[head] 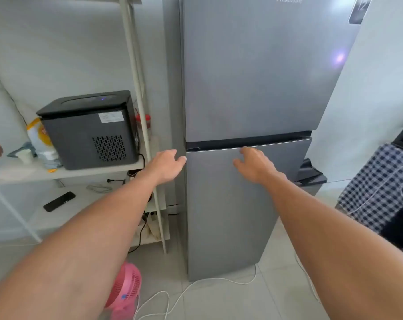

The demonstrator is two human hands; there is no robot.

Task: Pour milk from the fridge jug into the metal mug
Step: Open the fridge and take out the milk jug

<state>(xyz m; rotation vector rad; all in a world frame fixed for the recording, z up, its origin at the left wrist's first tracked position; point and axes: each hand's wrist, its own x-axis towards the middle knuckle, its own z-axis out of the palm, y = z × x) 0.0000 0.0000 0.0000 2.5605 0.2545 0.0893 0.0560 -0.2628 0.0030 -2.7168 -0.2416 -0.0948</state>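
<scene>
A tall grey fridge stands in front of me with both doors closed. My left hand is stretched out at the left edge of the lower door, fingertips touching that edge, holding nothing. My right hand rests at the top rim of the lower door, fingers spread and curled toward the dark gap between the two doors. Neither the milk jug nor the metal mug is in view.
Left of the fridge stands a white shelf rack with a black boxy appliance, a small white cup and a phone. A pink fan and white cables lie on the tiled floor. Checked cloth is at the right.
</scene>
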